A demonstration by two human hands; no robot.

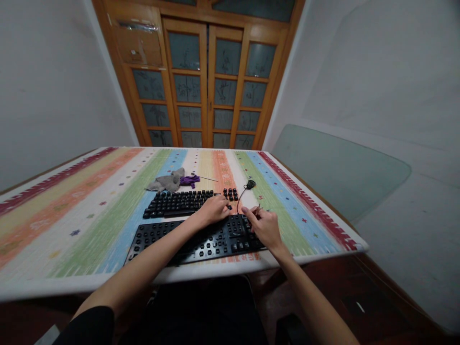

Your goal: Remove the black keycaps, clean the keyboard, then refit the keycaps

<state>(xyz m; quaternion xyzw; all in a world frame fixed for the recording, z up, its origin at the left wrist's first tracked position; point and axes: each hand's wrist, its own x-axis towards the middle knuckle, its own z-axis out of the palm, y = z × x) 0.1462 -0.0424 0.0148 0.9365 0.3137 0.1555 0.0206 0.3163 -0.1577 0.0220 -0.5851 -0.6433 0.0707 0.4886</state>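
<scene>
A black keyboard base [154, 235] lies near the table's front edge, bare key stems over most of it and some keycaps still on its right end. Behind it, loose black keycaps [172, 203] are laid out in rows like a keyboard. My left hand [213, 210] reaches over the base to the right end of these rows. Its fingers are bent together at a single keycap [230, 207]. Over the base's right end, my right hand [265, 226] is closed, thumb against curled fingers; a thin thing seems to stick out, too small to name.
Behind the keycaps lie a grey cloth [167, 182], a purple cloth [189, 180] and a thin stick [208, 178]. A coiled black cable [249, 184] runs toward the base. A striped cloth [89, 230] covers the table. A glass panel [338, 167] leans at the right wall.
</scene>
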